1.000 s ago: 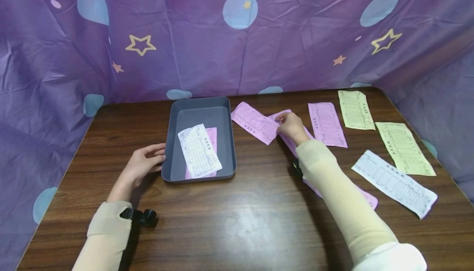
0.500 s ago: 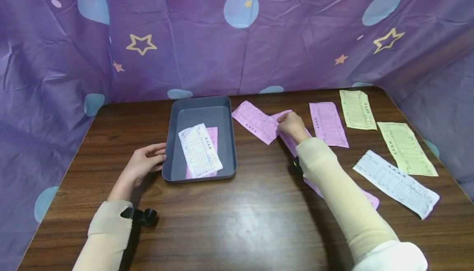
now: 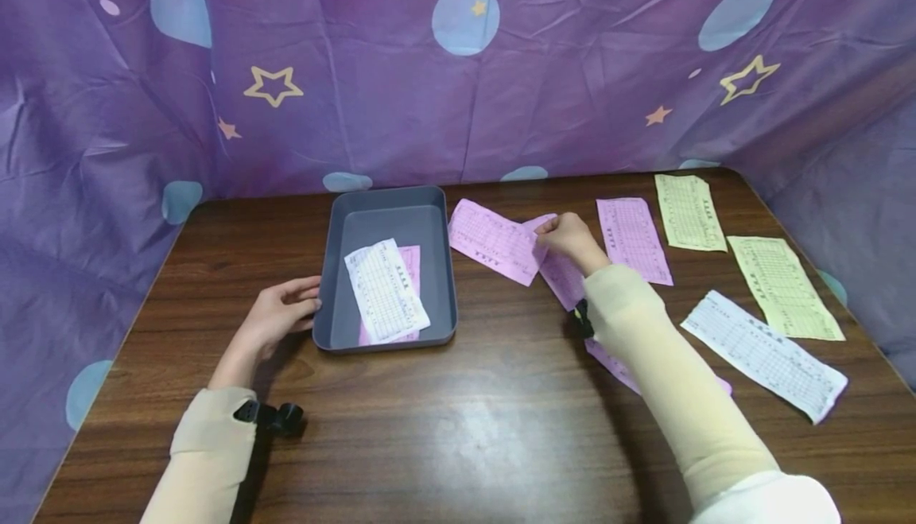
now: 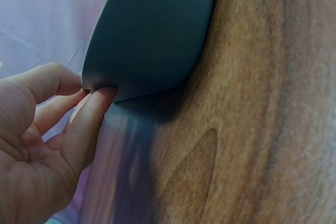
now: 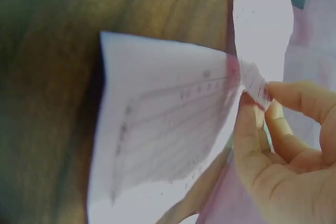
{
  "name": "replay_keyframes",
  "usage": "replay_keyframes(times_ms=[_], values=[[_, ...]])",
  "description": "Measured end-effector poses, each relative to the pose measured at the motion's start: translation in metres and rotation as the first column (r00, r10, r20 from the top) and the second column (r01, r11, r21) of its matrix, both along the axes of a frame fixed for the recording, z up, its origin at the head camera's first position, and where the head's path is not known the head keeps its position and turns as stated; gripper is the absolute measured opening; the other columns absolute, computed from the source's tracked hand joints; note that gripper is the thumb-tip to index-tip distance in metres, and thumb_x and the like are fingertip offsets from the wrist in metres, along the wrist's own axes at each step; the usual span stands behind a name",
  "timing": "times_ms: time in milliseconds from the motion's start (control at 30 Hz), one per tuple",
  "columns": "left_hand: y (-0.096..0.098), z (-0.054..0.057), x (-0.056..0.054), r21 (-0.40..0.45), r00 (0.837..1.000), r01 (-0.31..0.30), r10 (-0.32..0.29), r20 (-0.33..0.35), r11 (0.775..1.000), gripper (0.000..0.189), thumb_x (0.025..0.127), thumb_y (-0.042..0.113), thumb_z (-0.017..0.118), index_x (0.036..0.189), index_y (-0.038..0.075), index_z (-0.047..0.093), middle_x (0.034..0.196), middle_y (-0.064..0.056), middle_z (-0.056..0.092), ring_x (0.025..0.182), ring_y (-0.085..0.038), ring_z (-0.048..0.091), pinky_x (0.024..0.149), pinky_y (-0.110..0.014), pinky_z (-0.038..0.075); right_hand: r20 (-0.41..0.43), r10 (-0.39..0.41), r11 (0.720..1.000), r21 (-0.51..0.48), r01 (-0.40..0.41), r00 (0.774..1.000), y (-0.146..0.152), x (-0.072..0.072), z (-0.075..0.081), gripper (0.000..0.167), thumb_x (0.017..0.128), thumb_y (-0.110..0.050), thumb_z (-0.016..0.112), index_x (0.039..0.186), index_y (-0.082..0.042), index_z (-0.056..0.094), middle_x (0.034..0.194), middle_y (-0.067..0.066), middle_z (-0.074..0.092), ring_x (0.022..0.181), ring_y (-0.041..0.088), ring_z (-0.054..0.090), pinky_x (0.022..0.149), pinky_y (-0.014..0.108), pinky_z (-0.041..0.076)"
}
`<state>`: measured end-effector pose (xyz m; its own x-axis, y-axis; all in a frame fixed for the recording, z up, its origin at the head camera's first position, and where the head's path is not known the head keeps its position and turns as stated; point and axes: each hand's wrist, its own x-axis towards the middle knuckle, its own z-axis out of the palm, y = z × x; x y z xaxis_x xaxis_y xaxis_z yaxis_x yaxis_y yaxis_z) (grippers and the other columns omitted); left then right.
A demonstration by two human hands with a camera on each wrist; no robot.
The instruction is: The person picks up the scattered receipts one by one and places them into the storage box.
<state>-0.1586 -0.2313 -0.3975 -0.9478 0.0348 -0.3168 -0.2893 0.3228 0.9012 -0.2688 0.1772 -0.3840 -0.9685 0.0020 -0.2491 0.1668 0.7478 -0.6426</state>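
My left hand [image 3: 275,317] is at the left side of a dark grey tray [image 3: 436,222]; in the left wrist view, its thumb and fingers pinch the rim. Inside the tray, a white printed paper slip [image 3: 386,293] overlaps a pink one [image 3: 413,263]. To the right of the tray, my right hand [image 3: 568,239] pinches the right end of a pink paper slip [image 3: 490,242]. Another pink slip [image 3: 563,279] lies partly under that hand and looks raised in the right wrist view. Whether the fingers hold both slips, I cannot tell. A further pink slip [image 3: 611,365] is partly hidden by my forearm.
On the right of the brown wooden table [image 3: 444,428] lie a pink slip [image 3: 633,239], two yellow-green slips [image 3: 690,214] and a pale blue-white slip [image 3: 766,355]. A purple patterned cloth [image 3: 386,110] hangs behind the table and along its sides.
The pink slip in my right hand has turned slightly and shifted right. The slip beneath has moved a little too, and the right forearm has shifted right. The left hand and tray stay put.
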Motion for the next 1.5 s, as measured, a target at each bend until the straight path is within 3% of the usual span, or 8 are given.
replay_keyframes(times_ms=[133,233,600,867,1200,1500], values=[[0.000,0.000,0.001,0.000,1.000,0.001,-0.001,-0.005,1.000,0.052,0.094,0.003,0.051,0.143,-0.006,0.036,0.140,-0.034,0.043,0.084,0.010,0.057,0.073,-0.015,0.057,-0.007,0.016,0.997,-0.072,-0.017,1.000,0.003,0.001,0.005,0.033,0.077,-0.006,0.059,0.107,0.008,0.065,0.091,0.011,0.065,0.074,0.010,0.053,0.066,0.016,0.044],[0.000,0.000,0.001,0.000,1.000,0.001,-0.001,-0.004,1.000,0.052,0.094,0.003,0.051,0.143,-0.006,0.036,0.140,-0.034,0.043,0.083,0.010,0.057,0.073,-0.015,0.057,-0.001,0.027,0.990,-0.138,-0.027,1.000,0.004,0.002,0.009,0.032,0.078,-0.003,0.059,0.107,0.011,0.063,0.083,0.004,0.061,0.064,0.002,0.050,0.061,0.013,0.047],[0.000,-0.001,0.000,-0.002,1.000,0.008,-0.008,-0.009,1.000,0.052,0.094,0.003,0.050,0.143,-0.007,0.036,0.140,-0.034,0.043,0.083,0.010,0.057,0.073,-0.015,0.056,-0.015,0.035,0.961,-0.274,-0.038,0.999,0.006,0.009,0.029,0.032,0.083,0.002,0.056,0.112,0.016,0.058,0.075,-0.004,0.061,0.062,-0.001,0.055,0.065,0.014,0.055],[0.000,0.000,0.000,-0.004,1.000,0.008,-0.008,-0.009,1.000,0.052,0.094,0.003,0.050,0.143,-0.007,0.036,0.140,-0.034,0.043,0.083,0.011,0.056,0.072,-0.015,0.056,-0.013,-0.007,0.882,-0.472,0.001,1.000,0.003,0.016,0.041,0.034,0.085,0.002,0.054,0.115,0.017,0.051,0.063,-0.014,0.057,0.059,-0.003,0.057,0.063,0.013,0.055],[0.000,0.000,0.001,0.001,1.000,0.007,-0.007,-0.009,1.000,0.052,0.094,0.002,0.050,0.143,-0.007,0.036,0.140,-0.035,0.042,0.082,0.010,0.057,0.072,-0.015,0.056,0.027,0.010,0.768,-0.640,0.009,1.000,-0.017,0.029,0.058,0.026,0.087,0.005,0.057,0.112,0.005,0.051,0.074,-0.013,0.059,0.074,0.000,0.058,0.073,0.015,0.056],[0.000,0.001,0.000,0.002,1.000,0.004,-0.004,-0.005,1.000,0.052,0.093,0.002,0.050,0.143,-0.007,0.035,0.141,-0.035,0.041,0.083,0.011,0.056,0.073,-0.015,0.056,0.049,0.081,0.748,-0.663,-0.028,0.996,-0.056,0.040,0.052,0.034,0.086,0.009,0.054,0.120,0.013,0.048,0.075,-0.008,0.058,0.068,0.002,0.058,0.068,0.015,0.057]])
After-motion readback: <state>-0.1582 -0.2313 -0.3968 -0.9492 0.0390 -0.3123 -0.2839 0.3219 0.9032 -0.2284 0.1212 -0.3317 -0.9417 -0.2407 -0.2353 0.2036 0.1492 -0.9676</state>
